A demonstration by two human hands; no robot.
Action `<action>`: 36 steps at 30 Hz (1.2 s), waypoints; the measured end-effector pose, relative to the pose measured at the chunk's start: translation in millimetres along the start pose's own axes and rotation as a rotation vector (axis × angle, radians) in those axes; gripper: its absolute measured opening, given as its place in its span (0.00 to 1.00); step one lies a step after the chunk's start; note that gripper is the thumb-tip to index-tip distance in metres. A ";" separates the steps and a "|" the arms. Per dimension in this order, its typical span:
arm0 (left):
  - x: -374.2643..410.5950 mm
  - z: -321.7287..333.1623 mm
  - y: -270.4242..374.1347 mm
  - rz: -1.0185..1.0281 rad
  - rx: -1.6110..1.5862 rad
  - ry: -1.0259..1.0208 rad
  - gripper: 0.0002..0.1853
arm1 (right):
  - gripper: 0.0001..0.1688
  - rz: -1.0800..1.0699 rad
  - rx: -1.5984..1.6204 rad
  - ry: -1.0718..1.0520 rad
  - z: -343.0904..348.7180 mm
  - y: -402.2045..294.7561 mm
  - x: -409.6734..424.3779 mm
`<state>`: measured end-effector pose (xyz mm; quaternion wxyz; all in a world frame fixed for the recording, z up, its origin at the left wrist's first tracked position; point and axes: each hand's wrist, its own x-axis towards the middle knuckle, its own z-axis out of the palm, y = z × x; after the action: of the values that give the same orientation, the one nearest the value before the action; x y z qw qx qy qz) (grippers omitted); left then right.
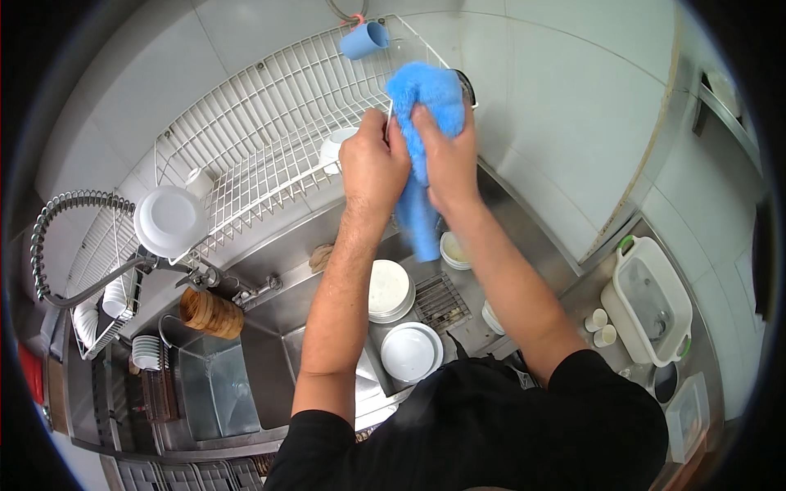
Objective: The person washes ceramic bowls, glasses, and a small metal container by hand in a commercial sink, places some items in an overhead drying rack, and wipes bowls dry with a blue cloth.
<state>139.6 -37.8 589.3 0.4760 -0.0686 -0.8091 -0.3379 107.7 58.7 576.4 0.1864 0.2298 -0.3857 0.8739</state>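
Observation:
A fluffy blue cloth (430, 92) is bunched between my hands, at the right end of the wall-mounted white wire dish rack (245, 123). My right hand (453, 156) presses into its folds, the thumb on top. Curled at the cloth's left edge is my left hand (373, 162); its fingertips are partly hidden. The cloth's lower end hangs blurred between my wrists. A dark round object (465, 87) shows partly behind the cloth. Just left of my left hand, a white bowl (334, 149) sits in the rack. A blue cup (365, 41) is at the rack's back.
Below are stacked white plates (388, 288), white bowls (408, 353) and a metal drain grate (442, 302). To the left are a steel sink (215, 386), a spring-hose faucet (40, 245) and a bamboo steamer (212, 313). A white basin (645, 301) and small cups (595, 320) stand right.

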 end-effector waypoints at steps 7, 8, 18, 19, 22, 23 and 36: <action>-58.2 39.0 -25.9 -0.268 -0.246 -0.108 0.10 | 0.25 -0.186 -0.628 -0.152 -67.2 7.1 -6.3; -60.5 30.2 -17.3 -0.345 -0.285 -0.192 0.10 | 0.23 -0.253 -0.729 -0.149 -79.0 -0.6 -8.3; -59.1 29.9 -8.9 -0.488 -0.744 -0.237 0.07 | 0.25 -0.004 -0.266 0.055 -71.3 -19.4 -32.3; -65.2 39.2 -9.6 -0.529 -0.837 -0.170 0.07 | 0.27 -0.019 -0.128 0.145 -66.7 -12.4 -39.3; -81.9 55.1 -3.0 -0.559 -0.854 0.013 0.06 | 0.30 -0.339 -0.438 0.150 -65.8 13.6 -63.1; -86.1 55.4 -4.2 -0.565 -0.889 0.042 0.06 | 0.29 -0.335 -0.507 0.077 -68.5 13.9 -60.3; 80.4 -164.9 -153.7 -0.522 0.452 -0.117 0.12 | 0.30 0.217 -0.470 -0.125 -145.3 -75.0 -29.6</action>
<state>149.2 -272.8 633.4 0.3296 0.2284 -0.8796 -0.2560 132.4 212.2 517.7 0.1158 0.1913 -0.6111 0.7593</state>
